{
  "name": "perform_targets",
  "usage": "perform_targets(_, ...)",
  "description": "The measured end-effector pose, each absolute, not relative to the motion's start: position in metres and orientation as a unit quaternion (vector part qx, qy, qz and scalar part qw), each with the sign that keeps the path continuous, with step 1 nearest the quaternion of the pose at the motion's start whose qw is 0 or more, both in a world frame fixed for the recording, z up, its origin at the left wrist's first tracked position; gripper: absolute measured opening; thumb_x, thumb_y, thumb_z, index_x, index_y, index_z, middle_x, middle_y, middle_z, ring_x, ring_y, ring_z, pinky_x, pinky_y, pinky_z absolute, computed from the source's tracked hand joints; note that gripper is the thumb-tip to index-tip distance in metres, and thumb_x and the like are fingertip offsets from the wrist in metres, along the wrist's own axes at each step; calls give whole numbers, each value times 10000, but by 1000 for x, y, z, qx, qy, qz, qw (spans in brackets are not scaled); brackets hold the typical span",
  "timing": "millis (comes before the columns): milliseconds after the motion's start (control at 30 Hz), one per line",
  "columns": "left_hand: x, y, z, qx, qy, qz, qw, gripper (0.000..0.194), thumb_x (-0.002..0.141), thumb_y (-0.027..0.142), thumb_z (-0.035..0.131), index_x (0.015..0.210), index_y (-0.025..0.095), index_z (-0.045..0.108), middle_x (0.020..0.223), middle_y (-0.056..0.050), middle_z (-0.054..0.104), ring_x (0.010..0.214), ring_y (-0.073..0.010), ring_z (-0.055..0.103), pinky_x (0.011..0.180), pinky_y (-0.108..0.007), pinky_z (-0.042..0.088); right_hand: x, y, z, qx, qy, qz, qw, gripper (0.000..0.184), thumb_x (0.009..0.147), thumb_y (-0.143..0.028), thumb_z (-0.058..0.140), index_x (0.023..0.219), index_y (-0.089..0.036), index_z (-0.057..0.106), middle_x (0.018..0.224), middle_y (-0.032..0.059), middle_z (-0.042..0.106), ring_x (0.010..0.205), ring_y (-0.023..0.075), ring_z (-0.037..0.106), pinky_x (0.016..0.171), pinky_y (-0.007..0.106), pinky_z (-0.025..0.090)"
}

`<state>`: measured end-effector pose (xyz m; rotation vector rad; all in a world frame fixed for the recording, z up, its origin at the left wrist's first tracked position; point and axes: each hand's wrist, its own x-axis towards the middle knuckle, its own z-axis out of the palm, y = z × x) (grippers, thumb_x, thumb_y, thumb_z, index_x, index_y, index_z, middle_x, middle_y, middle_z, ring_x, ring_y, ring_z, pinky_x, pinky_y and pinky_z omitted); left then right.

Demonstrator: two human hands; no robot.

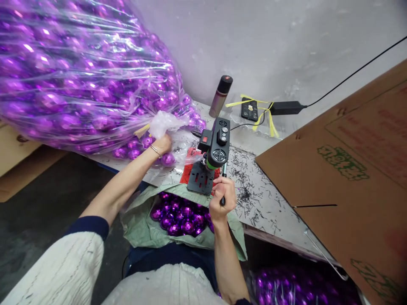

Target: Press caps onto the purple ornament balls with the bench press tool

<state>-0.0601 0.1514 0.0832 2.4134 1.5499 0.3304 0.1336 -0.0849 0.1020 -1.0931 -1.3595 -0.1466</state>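
Drill press [219,142]: stands on a bench [273,207] near the centre of the view. Take as dial centre for all clock positions below. Bears a dark head with two round vents and a red switch [205,139] at 9 o'clock. Extends a slotted base plate [200,178] toward 7 o'clock, over a red sheet [185,173].

Right hand [223,192]: lies at 6 o'clock. Wraps fingers and thumb firmly around the black-gripped lever [222,201] of the press.

Left hand [163,144]: reaches to 9 o'clock, against crumpled clear plastic [165,123]. Sits just above a faceted purple ball [168,159]. Hides its fingertips; cannot tell whether apart, together or closed on anything.

Green sack [136,224]: gapes at 7 o'clock, just beside the bench edge. Holds many dark purple balls [187,220].

Black shavings [244,192]: litter the bench, most thickly at 5 o'clock.

Dark-capped bottle [220,96]: stands at 12 o'clock, near the press.

Phone [249,109]: lies at 1 o'clock, beside yellow straps [271,127].

Black adapter [286,107]: lies at 2 o'clock, trailing a cable [352,73] up across the wall [270,46].

Cardboard box [318,178]: leans large at 3 o'clock.

Large clear bag [95,76]: bulges at 10 o'clock, full of bright purple balls.
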Motion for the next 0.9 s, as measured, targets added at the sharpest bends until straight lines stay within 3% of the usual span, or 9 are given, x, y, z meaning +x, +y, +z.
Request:
perform_targets(67, -66, 150, 92, 832, 536, 69, 130, 164, 818, 194, 689, 949, 98, 710, 893, -151, 737, 1008, -331, 681, 970, -427, 495, 133, -85, 102, -483, -592, -63, 642, 264, 966, -88, 458, 751, -213, 548, 744, 1, 607, 750, 151, 642, 673, 302, 482)
perform_targets(133, -68, 144, 102, 838, 520, 67, 152, 349, 807, 279, 724, 1120, 126, 698, 1050, -142, 747, 1080, -326, 674, 976, -399, 501, 133, -85, 103, -481, -595, -63, 640, 267, 964, -86, 459, 745, -215, 542, 736, 0, 599, 761, 156, 650, 664, 301, 480)
perform_targets(267, -63, 112, 108, 828, 451, 216, 254, 589, 922, 444, 632, 1446, 206, 508, 1369, -99, 645, 1185, -259, 639, 1031, -387, 505, 133, -85, 105, -472, -606, -63, 637, 270, 957, -59, 456, 750, -217, 526, 708, -17, 568, 780, 147, 660, 664, 282, 486)
perform_targets(400, -50, 65, 76, 824, 431, 326, 172, 555, 894, 345, 692, 1401, 166, 555, 1339, -157, 607, 1247, -315, 592, 1089, -490, 486, 134, -84, 104, -470, -603, -68, 641, 270, 953, -51, 453, 752, -218, 523, 684, -26, 549, 774, 148, 660, 668, 283, 489)
perform_targets(533, -37, 22, 34, 873, 365, 310, 92, 457, 937, 156, 571, 1392, 192, 584, 1481, -200, 517, 1390, -351, 496, 1106, -555, 474, 135, -84, 103, -474, -605, -72, 636, 268, 953, -53, 454, 755, -216, 533, 710, -14, 579, 769, 149, 657, 669, 290, 493)
perform_targets(633, -35, 3, 17, 890, 305, 327, 89, 433, 986, 195, 534, 1417, 198, 567, 1494, -171, 551, 1473, -339, 423, 1162, -571, 421, 135, -84, 103, -473, -609, -70, 632, 255, 956, -57, 454, 777, -213, 546, 733, -7, 596, 773, 144, 656, 675, 288, 498)
perform_targets(733, -37, 2, 13, 868, 310, 369, 118, 420, 1032, 210, 475, 1446, 230, 541, 1357, -123, 671, 1389, -278, 533, 1141, -524, 450, 135, -83, 102, -476, -602, -68, 637, 261, 961, -64, 452, 767, -214, 541, 733, -5, 594, 771, 143, 653, 677, 289, 497)
perform_targets(900, -37, 24, 17, 785, 458, 374, 183, 551, 934, 409, 687, 1422, 185, 565, 1339, -155, 665, 1236, -310, 618, 1066, -500, 500, 134, -84, 104, -481, -597, -74, 637, 285, 966, -76, 444, 731, -218, 522, 717, -3, 587, 762, 150, 658, 659, 291, 489)
